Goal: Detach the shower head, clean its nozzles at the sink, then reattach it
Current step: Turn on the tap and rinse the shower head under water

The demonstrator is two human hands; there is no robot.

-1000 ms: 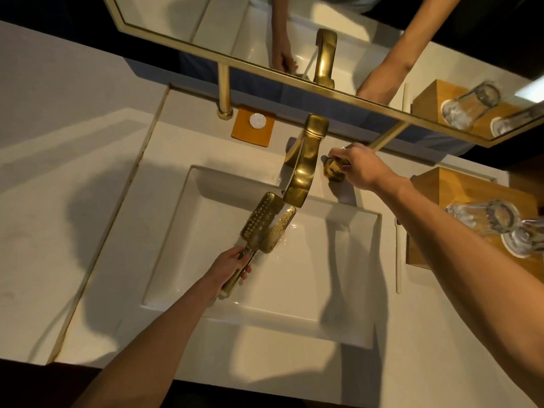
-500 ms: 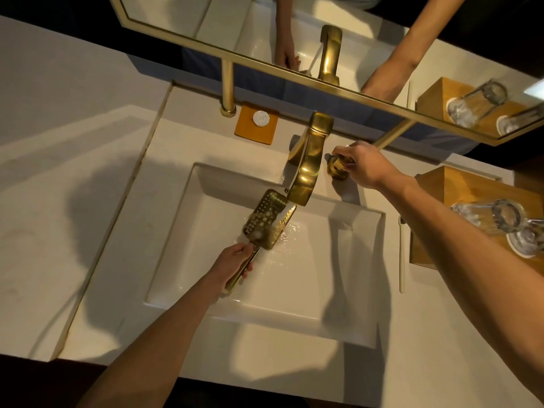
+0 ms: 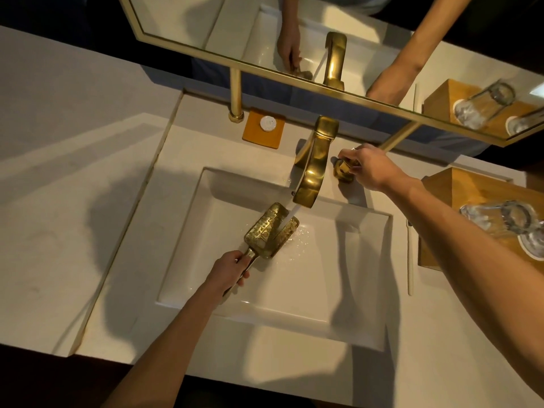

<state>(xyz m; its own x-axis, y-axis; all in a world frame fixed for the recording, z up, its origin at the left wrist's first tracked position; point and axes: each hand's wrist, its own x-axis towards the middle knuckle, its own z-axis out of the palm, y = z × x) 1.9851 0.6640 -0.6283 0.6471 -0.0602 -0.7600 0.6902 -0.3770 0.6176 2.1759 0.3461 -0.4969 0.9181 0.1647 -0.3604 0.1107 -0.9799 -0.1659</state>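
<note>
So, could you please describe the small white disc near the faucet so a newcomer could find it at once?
Start at the gold faucet behind the sink. Left of it, an orange square mat lies on the counter beside the mirror's gold post. The white disc sits on that mat, the only round white thing there.

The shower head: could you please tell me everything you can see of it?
The shower head is gold metal, a flat rectangular face with rows of nozzles on a slim handle. The left hand grips the handle, holding it tilted, nozzles up, over the sink beneath the faucet. Water falls on its face and splashes off.
</note>
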